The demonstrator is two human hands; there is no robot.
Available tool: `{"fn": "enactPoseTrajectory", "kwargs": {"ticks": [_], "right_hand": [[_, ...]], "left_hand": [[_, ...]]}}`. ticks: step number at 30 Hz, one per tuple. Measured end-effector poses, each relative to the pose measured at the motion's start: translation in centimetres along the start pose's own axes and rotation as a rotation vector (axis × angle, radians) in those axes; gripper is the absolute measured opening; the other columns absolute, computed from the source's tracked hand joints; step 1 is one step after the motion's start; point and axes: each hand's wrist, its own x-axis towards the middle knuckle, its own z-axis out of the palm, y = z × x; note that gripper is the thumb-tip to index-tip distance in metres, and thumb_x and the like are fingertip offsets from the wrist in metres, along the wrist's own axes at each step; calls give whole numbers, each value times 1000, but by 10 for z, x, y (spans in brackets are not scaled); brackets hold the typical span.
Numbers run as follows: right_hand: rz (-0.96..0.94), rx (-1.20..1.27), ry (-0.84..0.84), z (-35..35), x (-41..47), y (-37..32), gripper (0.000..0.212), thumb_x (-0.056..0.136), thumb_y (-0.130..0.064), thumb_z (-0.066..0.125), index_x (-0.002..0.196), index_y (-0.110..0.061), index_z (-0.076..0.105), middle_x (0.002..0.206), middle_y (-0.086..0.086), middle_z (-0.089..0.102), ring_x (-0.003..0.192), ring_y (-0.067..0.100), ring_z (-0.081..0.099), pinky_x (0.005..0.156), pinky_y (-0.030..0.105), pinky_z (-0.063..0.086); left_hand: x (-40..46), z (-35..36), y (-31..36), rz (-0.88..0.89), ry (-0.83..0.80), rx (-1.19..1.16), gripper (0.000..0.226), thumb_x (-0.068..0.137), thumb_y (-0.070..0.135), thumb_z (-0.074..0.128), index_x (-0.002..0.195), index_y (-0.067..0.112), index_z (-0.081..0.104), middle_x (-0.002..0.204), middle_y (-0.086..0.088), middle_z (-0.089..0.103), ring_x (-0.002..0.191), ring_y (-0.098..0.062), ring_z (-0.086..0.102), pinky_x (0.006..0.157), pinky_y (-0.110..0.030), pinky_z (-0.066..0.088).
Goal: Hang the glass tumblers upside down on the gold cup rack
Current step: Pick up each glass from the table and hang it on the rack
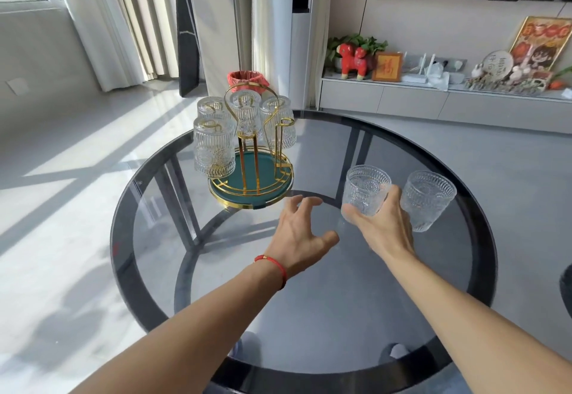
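The gold cup rack (251, 158) with a green round tray base stands at the far left of the round glass table (309, 270). Several ribbed glass tumblers (214, 149) hang upside down on its prongs; one gold prong (283, 133) on the right side is bare. My right hand (382, 226) grips an upright tumbler (365, 189) from its near side. A second upright tumbler (425, 200) stands just right of it. My left hand (301, 232), with a red cord at the wrist, hovers with fingers spread near the rack's base, holding nothing.
The table has a dark rim and dark legs visible through the glass. Behind the rack stands a red-lined bin (246, 79) on the floor. A low cabinet (433, 99) with ornaments runs along the back right wall.
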Motion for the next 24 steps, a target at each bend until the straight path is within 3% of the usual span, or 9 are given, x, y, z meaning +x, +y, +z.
{"fn": "enactPoseTrajectory", "kwargs": {"ticks": [4, 7, 9, 11, 13, 15, 18, 21, 24], "right_hand": [[-177, -68, -46, -4, -5, -7, 71, 64, -64, 78, 115, -32, 41, 95, 0, 69, 87, 32, 62, 69, 41, 50], [-348, 44, -209, -5, -13, -15, 73, 61, -54, 84, 123, -40, 47, 100, -3, 71, 94, 28, 63, 77, 39, 55], [-383, 155, -321, -5, -19, -19, 74, 61, -52, 88, 125, -46, 52, 107, -8, 69, 99, 16, 62, 82, 26, 52], [-324, 247, -417, -6, -22, -20, 74, 69, -50, 91, 134, -40, 56, 121, -5, 68, 111, 11, 62, 93, 25, 51], [-175, 437, -517, -7, -26, -24, 72, 79, -50, 82, 142, -30, 54, 136, 2, 64, 125, 15, 60, 108, 39, 48], [36, 716, -632, -8, -30, -29, 62, 90, -47, 68, 143, -18, 53, 140, 14, 64, 125, 29, 64, 110, 53, 47], [106, 941, -643, -7, -34, -38, 46, 101, -33, 58, 140, -8, 55, 133, 19, 69, 121, 42, 66, 102, 52, 54], [38, 938, -413, -6, -28, -49, 50, 91, -30, 72, 136, -14, 57, 128, 18, 70, 123, 36, 65, 91, 43, 60], [-83, 723, -155, -14, -10, -70, 53, 85, -35, 82, 133, -33, 58, 132, 10, 66, 119, 32, 67, 100, 48, 55]], "left_hand": [[0, -6, 8, -58, 43, -278, 85, 78, 50, 74, 149, 22, 38, 146, -4, 47, 127, -23, 53, 103, -46, 52], [2, -12, 11, -100, 90, -540, 113, 68, 51, 84, 157, 24, 20, 138, -6, 51, 119, -23, 61, 98, -44, 57], [3, -17, 8, -111, 174, -551, 104, 69, 45, 90, 153, 23, 33, 136, -6, 55, 117, -22, 63, 98, -39, 57], [4, -23, 6, -115, 236, -555, 88, 69, 46, 91, 143, 24, 49, 126, 1, 60, 102, -15, 69, 77, -23, 60], [4, -27, 2, -144, 248, -671, 83, 64, 48, 90, 136, 25, 56, 119, -2, 63, 87, -19, 73, 60, -23, 59], [5, -30, 1, -207, 238, -800, 82, 61, 49, 89, 133, 24, 57, 121, -12, 63, 89, -23, 75, 66, -33, 62], [5, -36, 1, -246, 176, -959, 80, 66, 44, 84, 135, 18, 54, 126, -17, 63, 95, -19, 75, 74, -43, 65], [6, -43, -1, -190, 197, -713, 75, 76, 54, 73, 139, 18, 53, 121, -8, 66, 104, -15, 70, 85, -45, 63], [6, -46, -15, -110, 339, -65, 57, 85, 50, 70, 130, 17, 60, 125, -5, 63, 117, -20, 57, 100, -40, 52]]}}
